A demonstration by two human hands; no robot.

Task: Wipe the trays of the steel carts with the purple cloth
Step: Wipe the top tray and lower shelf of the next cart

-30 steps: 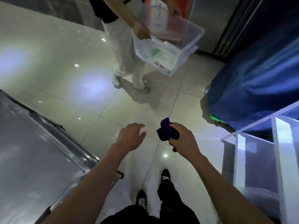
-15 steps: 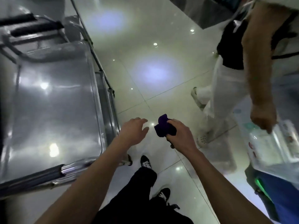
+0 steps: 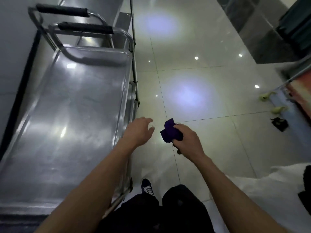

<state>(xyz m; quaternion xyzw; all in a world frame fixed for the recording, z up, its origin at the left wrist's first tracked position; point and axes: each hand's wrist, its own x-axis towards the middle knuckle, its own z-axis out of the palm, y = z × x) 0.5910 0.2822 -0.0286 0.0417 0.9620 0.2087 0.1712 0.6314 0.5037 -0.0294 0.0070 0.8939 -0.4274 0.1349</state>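
Cloth first: the small bunched-up purple cloth (image 3: 170,132) sits in the right hand (image 3: 186,142), fingers curled tight round it, up in the air over the shiny pale floor tiles (image 3: 193,73). It touches no tray yet. The left hand (image 3: 138,131) holds nothing, fingers loose and spread, just past the right edge of the long shiny steel cart tray (image 3: 72,115).

What's new vs. a sec ago: the view has swung round. Before, the cart was only a slice at the left & another person with a clear plastic box stood in front. Now the whole top tray fills the left side, w/ its two black-grip handle bars (image 3: 85,28) at the far end, and that person is mostly gone from sight. Hands & cloth look the same as before, same hold.

So I think the wiping hasn't begun. The person now faces the cart, and the next bit is prob. bringing the cloth left and down onto the tray.
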